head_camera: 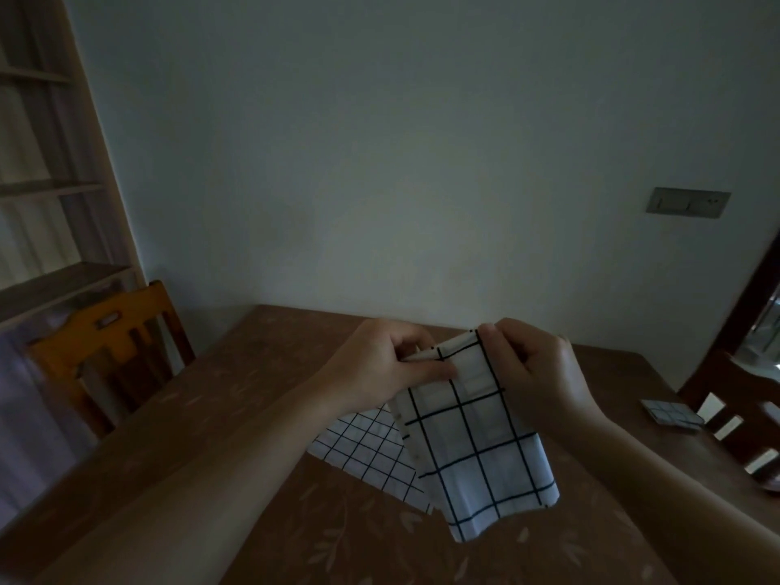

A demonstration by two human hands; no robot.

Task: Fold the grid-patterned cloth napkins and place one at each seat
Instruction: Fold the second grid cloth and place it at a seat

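Grip: left hand (pixel 390 361) and right hand (pixel 534 369) each pinched a top corner of one napkin (pixel 477 449), hanging above the table (pixel 236 399). Soft, light, limp cloth; best held at corners or hem. Second napkin (pixel 367 453) lay flat beneath; folded napkin (pixel 672 416) rested near the right chair (pixel 743 420).

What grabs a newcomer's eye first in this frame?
The bright grid-patterned napkin held up mid-frame, its top edge pinched by the left hand and right hand. Beneath it a second, finer-grid napkin lies on the brown table, and a small folded napkin sits at the right edge by a chair.
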